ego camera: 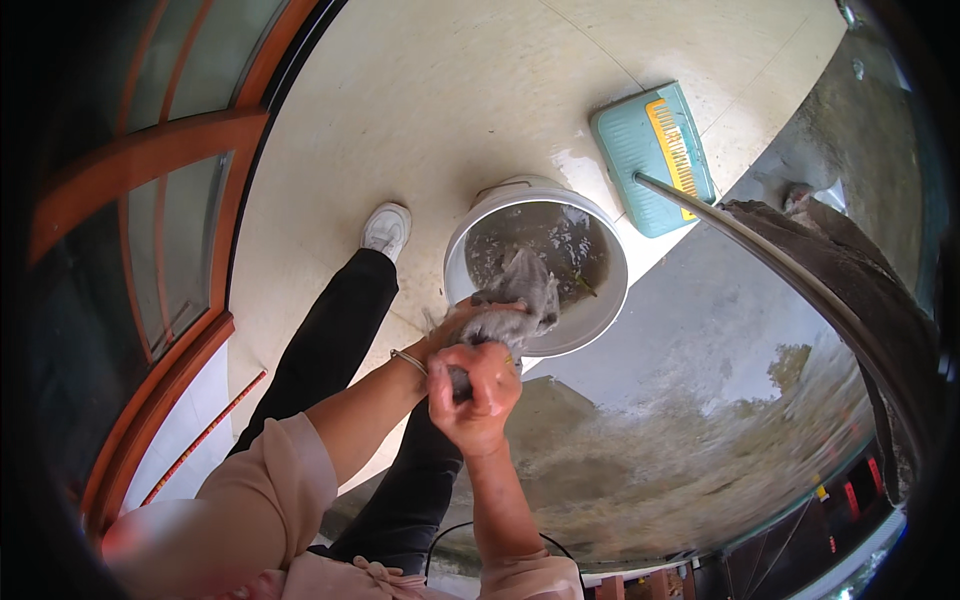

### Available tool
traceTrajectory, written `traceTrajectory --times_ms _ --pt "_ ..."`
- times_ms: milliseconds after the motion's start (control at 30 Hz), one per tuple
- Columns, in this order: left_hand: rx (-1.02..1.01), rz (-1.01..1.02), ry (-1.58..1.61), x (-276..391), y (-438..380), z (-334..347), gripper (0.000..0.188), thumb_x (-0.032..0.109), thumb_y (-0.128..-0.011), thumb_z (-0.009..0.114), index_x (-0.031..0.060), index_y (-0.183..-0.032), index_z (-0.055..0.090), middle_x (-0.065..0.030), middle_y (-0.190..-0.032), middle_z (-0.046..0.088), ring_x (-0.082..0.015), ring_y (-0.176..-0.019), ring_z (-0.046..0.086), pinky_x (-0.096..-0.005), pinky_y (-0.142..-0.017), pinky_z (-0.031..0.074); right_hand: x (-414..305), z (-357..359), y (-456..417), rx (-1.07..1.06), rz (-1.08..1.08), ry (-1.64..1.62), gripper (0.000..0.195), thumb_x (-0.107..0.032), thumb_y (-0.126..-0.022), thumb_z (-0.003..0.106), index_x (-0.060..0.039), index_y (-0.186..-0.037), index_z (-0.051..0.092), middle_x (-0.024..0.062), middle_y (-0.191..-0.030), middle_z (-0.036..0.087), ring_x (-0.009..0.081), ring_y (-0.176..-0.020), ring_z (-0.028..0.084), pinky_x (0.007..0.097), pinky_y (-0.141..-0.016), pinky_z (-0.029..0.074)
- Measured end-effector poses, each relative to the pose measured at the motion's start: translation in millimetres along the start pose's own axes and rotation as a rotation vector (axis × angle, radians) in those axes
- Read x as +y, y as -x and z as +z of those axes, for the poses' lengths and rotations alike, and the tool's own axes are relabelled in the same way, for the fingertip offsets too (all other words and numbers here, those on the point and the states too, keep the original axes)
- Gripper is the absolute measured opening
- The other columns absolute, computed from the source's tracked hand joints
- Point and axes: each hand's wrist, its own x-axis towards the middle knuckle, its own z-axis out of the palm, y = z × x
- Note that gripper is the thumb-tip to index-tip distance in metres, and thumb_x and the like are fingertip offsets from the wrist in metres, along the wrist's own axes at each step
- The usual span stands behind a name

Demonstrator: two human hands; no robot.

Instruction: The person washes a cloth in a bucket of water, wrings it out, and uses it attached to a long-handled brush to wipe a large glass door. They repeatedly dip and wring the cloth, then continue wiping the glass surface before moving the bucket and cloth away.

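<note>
A wet grey cloth is bunched between my two hands over a white plastic bucket. Murky brown water stands in the bucket, with a small green scrap at its right side. My left hand, with a bracelet at the wrist, grips the cloth from the far side and is partly covered by it. Closer to me, my right hand is clenched on the cloth's near end. Part of the cloth hangs down towards the water.
Beyond the bucket lies a teal dustpan with a yellow comb strip and a long handle. Wet concrete stretches to the right of the pale tiles. A wood-framed glass door stands at left, near a thin red stick.
</note>
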Motion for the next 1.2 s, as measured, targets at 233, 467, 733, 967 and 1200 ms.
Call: traceTrajectory --times_ms 233,467,733,967,1200 --pt "0.039 0.175 -0.046 19 16 26 0.026 0.017 -0.092 0.05 0.0045 -0.115 0.054 -0.0051 -0.104 0.06 -0.0145 -0.09 0.061 -0.0315 -0.078 0.053 60 -4 -30 0.288 0.139 -0.003 0.009 -0.004 -0.077 0.064 -0.0049 -0.08 0.055 0.0086 -0.073 0.061 0.0219 -0.062 0.057 0.0325 -0.061 0.048" --pt "0.293 0.03 -0.46 28 16 42 0.042 0.026 -0.088 0.059 0.0027 -0.122 0.05 -0.0018 -0.102 0.057 -0.0088 -0.09 0.052 -0.0269 -0.079 0.044 136 -34 -8 0.429 0.444 0.151 0.016 -0.014 -0.088 0.06 -0.001 -0.097 0.057 0.0118 -0.083 0.062 0.0211 -0.073 0.058 0.0317 -0.071 0.048" --pt "0.221 0.293 -0.861 30 6 -8 0.065 0.021 -0.088 0.062 0.0139 -0.144 0.028 -0.0092 -0.144 0.026 -0.0266 -0.127 0.037 -0.0357 -0.1 0.037 165 23 -6 0.17 0.365 0.366 0.048 -0.002 -0.08 0.053 -0.0013 -0.128 0.045 0.0232 -0.114 0.054 0.0407 -0.1 0.049 0.0453 -0.091 0.038" --pt "0.243 -0.063 -0.514 33 27 4 0.073 0.037 -0.089 0.06 0.0134 -0.145 0.02 -0.0156 -0.149 0.015 -0.031 -0.133 0.029 -0.0459 -0.101 0.036 236 47 -13 -0.237 0.773 0.393 0.041 -0.007 -0.075 0.054 -0.001 -0.116 0.055 0.0219 -0.096 0.063 0.042 -0.087 0.059 0.045 -0.083 0.045" --pt "0.308 -0.097 -0.217 37 18 17 0.098 0.051 -0.083 0.062 0.017 -0.146 -0.005 -0.0112 -0.144 0.024 -0.0323 -0.128 0.034 -0.0473 -0.1 0.037 67 -27 -4 -0.153 0.671 -0.366 0.037 0.005 -0.073 0.037 -0.0002 -0.099 0.062 0.0035 -0.094 0.061 0.0096 -0.075 0.053 0.0222 -0.072 0.044"
